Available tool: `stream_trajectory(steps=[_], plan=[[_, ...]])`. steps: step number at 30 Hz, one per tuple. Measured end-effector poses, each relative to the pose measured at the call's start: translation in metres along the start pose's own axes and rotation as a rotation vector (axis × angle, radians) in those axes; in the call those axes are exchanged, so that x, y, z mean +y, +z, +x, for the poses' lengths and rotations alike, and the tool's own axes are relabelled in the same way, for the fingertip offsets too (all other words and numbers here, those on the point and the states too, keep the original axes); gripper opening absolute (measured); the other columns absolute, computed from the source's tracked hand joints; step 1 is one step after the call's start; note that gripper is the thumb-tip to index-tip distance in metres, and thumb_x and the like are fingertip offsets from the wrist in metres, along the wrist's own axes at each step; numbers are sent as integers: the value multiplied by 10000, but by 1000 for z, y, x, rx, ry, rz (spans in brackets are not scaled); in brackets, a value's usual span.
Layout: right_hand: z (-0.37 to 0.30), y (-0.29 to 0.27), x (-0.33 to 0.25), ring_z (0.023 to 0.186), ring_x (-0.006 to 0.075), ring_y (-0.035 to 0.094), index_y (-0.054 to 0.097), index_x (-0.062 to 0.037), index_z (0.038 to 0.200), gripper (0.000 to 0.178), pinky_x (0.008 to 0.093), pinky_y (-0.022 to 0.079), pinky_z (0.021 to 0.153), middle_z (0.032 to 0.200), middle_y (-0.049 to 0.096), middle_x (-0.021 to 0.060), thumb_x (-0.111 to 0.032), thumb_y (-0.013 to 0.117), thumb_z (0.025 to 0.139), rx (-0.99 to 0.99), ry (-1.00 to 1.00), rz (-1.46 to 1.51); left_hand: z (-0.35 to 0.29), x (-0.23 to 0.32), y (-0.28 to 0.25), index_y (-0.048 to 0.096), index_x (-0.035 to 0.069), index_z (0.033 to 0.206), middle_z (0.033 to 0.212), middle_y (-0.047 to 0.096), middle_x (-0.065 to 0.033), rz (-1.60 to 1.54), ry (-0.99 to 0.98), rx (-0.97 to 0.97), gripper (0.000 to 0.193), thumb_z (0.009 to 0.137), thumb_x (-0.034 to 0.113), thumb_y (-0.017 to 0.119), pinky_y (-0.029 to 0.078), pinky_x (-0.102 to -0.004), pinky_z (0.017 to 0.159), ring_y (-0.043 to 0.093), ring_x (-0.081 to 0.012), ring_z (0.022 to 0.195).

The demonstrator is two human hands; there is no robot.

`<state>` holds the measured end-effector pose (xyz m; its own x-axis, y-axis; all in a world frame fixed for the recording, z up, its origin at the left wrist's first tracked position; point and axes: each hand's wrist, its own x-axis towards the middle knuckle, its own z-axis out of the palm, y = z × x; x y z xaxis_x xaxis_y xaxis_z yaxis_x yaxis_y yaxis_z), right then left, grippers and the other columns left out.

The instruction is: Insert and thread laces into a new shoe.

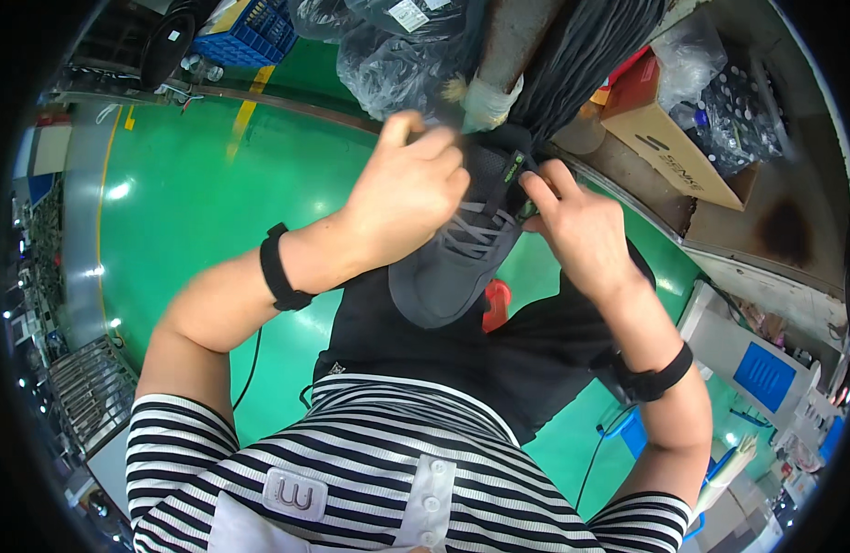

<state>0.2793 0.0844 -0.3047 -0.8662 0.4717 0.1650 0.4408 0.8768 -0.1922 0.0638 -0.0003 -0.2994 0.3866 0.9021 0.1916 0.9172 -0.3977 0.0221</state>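
Observation:
A dark grey lace-up shoe (434, 288) sits over my lap with its toe toward me. Light grey laces cross its front, and a green mark shows on its dark tongue. On its left side, my left hand (402, 189) is closed with curled fingers, its fingertips blurred near the collar. Whatever those fingers hold is hidden. From the right, my right hand (572, 217) pinches the shoe at the edge beside the tongue, thumb and forefinger together. Beyond the shoe hangs a thick bunch of black cords (586, 64).
A plastic-wrapped post (491, 103) stands just beyond the shoe, next to dark-filled plastic bags (388, 69). An open cardboard box (674, 157) with bagged small black parts is at far right. A blue crate (250, 37) stands far left. Something red (496, 306) shows beneath the shoe.

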Motion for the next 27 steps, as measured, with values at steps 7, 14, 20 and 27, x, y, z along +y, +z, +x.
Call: stream_trajectory(steps=[7,14,20,27], plan=[[18,9,40,823,281,625,547,-51,864,296,397,522,665,895,563,75,-70,747,646,-210,-232,286,37,-44,10,579,91,996,948,536,-56,-291,414,-91,337,690,125,718,418,-393,845,535,-255,943],[-2,30,44,799,333,600,573,-65,859,249,419,451,628,837,539,96,-188,756,743,-221,85,545,56,-81,21,683,75,847,847,514,-73,-677,274,-731,180,723,196,732,430,-375,742,534,-249,878],[29,19,45,885,311,602,710,-96,861,225,417,471,751,909,557,112,-314,654,862,-686,184,553,55,-69,27,687,48,812,833,502,-62,-867,-16,-904,156,766,196,704,418,-316,747,523,-206,848],[6,33,1,854,256,564,695,-43,789,50,349,466,736,967,541,112,-42,713,742,81,326,820,32,-38,32,687,46,865,860,524,-27,-1245,-246,-197,130,836,171,702,398,-293,828,511,-149,895]])
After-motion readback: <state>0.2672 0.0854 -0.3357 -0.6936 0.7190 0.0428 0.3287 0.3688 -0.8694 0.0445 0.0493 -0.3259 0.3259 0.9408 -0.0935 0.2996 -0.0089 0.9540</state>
